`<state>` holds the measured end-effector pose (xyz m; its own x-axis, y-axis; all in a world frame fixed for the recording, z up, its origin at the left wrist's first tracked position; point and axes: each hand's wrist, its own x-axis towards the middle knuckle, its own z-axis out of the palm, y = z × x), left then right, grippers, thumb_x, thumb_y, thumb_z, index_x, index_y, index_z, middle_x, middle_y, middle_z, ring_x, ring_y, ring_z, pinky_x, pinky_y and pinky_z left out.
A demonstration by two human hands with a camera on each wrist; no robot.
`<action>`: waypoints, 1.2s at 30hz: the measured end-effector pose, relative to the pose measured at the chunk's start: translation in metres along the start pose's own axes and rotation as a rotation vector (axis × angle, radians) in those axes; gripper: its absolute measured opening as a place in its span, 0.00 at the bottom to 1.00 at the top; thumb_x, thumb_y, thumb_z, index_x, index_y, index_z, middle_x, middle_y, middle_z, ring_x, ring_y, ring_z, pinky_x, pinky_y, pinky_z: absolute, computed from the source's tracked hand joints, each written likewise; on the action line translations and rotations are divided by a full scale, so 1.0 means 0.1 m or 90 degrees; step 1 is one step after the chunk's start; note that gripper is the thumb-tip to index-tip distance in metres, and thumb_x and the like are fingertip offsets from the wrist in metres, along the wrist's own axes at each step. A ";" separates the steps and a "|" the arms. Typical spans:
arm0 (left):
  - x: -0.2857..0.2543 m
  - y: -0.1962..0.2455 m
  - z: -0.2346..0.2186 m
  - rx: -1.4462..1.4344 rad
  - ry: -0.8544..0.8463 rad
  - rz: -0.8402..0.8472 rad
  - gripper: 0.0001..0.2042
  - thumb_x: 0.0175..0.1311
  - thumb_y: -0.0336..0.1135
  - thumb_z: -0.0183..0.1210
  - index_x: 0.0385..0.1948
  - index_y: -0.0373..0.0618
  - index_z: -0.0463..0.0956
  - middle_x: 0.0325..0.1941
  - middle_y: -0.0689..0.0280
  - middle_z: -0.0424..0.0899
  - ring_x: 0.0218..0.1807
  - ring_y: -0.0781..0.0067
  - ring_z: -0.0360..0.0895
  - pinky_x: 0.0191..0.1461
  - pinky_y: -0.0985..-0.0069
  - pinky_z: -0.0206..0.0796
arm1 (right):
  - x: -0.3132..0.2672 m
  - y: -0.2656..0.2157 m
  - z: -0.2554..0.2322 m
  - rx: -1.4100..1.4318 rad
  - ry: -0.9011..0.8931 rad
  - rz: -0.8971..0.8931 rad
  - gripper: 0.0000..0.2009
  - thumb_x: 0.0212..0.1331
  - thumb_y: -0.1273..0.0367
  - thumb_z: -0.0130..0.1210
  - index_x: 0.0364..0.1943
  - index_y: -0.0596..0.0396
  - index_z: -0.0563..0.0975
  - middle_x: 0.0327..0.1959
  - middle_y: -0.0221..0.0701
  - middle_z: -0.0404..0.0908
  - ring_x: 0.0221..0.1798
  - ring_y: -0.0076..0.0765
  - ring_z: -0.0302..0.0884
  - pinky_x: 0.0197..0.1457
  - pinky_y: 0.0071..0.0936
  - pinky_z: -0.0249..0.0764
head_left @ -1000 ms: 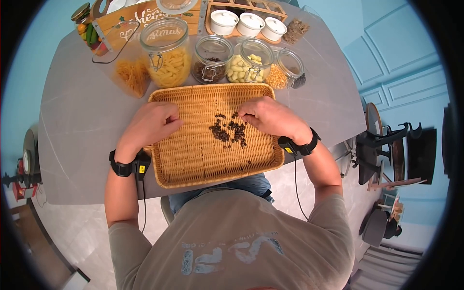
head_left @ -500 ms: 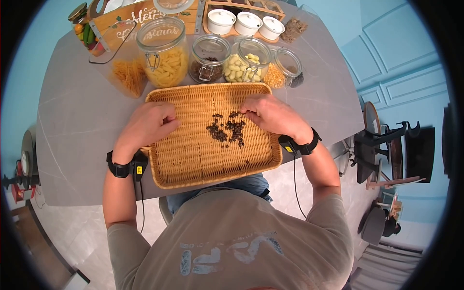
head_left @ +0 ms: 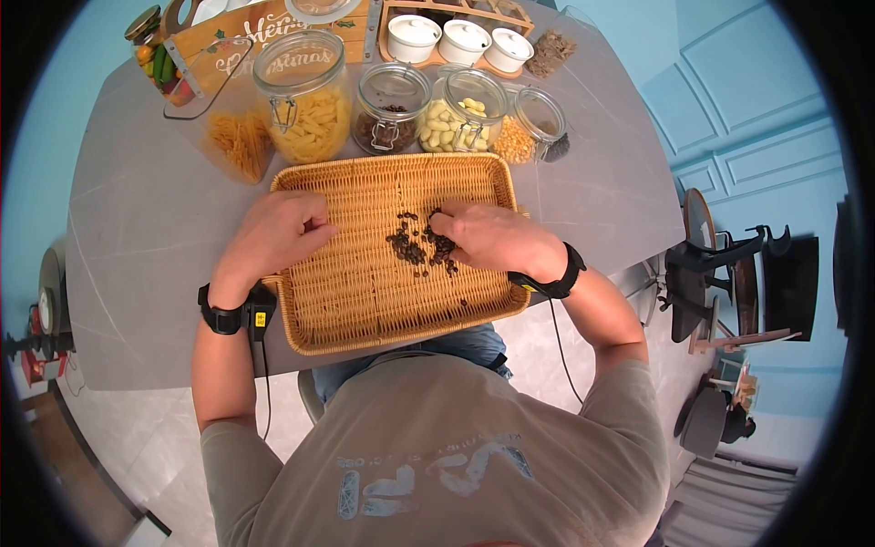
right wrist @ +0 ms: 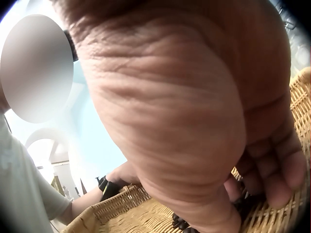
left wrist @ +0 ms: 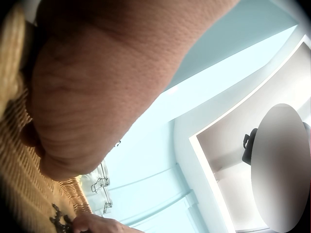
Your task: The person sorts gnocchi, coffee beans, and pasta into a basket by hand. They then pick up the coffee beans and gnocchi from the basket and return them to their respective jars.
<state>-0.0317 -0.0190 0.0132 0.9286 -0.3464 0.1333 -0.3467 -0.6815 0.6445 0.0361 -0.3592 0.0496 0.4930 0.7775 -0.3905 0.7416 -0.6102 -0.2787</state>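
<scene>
Beans [head_left: 406,246] lay loose in tray [head_left: 365,314], right of centre | right hand [head_left: 492,237] had fingers down at them, couldn't tell if pinching | left hand [head_left: 275,230] curled, contents hidden | light touch seemed best against scattering

T-shirt [head_left: 437,415]: grey-brown, short-sleeved, with faded pale-blue print [head_left: 378,490], worn in patches. Jeans [head_left: 476,345]: blue denim. Left wristband [head_left: 221,317] and right wristband [head_left: 571,272]: black, each with dark box, yellow label [head_left: 261,320] and thin dark cable [head_left: 267,392].
</scene>
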 end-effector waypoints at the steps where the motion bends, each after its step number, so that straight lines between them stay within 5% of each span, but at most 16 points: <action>1: 0.00 0.00 0.00 0.001 0.001 0.000 0.15 0.67 0.35 0.73 0.29 0.37 0.76 0.28 0.56 0.81 0.30 0.50 0.78 0.35 0.59 0.69 | 0.00 0.00 0.02 0.000 0.007 -0.016 0.17 0.66 0.69 0.70 0.53 0.59 0.79 0.53 0.41 0.81 0.58 0.58 0.85 0.60 0.52 0.81; 10: -0.01 0.00 -0.01 0.008 0.003 0.005 0.14 0.66 0.35 0.73 0.29 0.38 0.76 0.28 0.56 0.82 0.30 0.50 0.79 0.34 0.59 0.69 | 0.03 0.10 0.11 0.028 0.075 -0.046 0.07 0.71 0.71 0.62 0.47 0.59 0.81 0.47 0.42 0.84 0.52 0.58 0.87 0.55 0.52 0.82; 27: -0.01 0.06 -0.06 0.034 -0.010 -0.018 0.14 0.67 0.38 0.71 0.28 0.40 0.78 0.28 0.55 0.83 0.34 0.46 0.82 0.38 0.54 0.71 | -0.07 0.19 0.01 0.100 0.164 -0.049 0.12 0.71 0.75 0.62 0.56 0.59 0.85 0.50 0.43 0.90 0.52 0.59 0.88 0.57 0.46 0.85; 30: -0.02 0.06 -0.06 0.027 -0.008 -0.017 0.14 0.66 0.38 0.72 0.29 0.40 0.78 0.29 0.55 0.83 0.34 0.46 0.81 0.37 0.55 0.70 | -0.05 0.21 -0.02 0.176 0.212 -0.104 0.13 0.71 0.77 0.59 0.57 0.61 0.84 0.47 0.41 0.91 0.49 0.49 0.91 0.52 0.41 0.86; 33: -0.02 0.04 -0.06 0.017 -0.003 -0.008 0.14 0.66 0.36 0.73 0.29 0.39 0.77 0.29 0.55 0.82 0.33 0.47 0.79 0.37 0.56 0.69 | -0.05 0.21 -0.11 0.653 0.070 -0.003 0.14 0.69 0.80 0.53 0.54 0.62 0.85 0.43 0.36 0.91 0.48 0.38 0.92 0.54 0.34 0.87; 36: -0.02 0.04 -0.06 0.017 -0.001 -0.007 0.14 0.66 0.37 0.73 0.30 0.39 0.77 0.29 0.55 0.82 0.33 0.46 0.79 0.37 0.56 0.69 | -0.03 0.23 -0.09 0.867 0.040 -0.016 0.15 0.72 0.82 0.51 0.57 0.65 0.83 0.46 0.34 0.89 0.51 0.31 0.90 0.56 0.31 0.87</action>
<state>-0.0344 -0.0175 0.0200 0.9323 -0.3394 0.1249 -0.3395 -0.7025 0.6255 0.0556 -0.3741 0.0524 0.5324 0.7740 -0.3429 -0.2643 -0.2328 -0.9359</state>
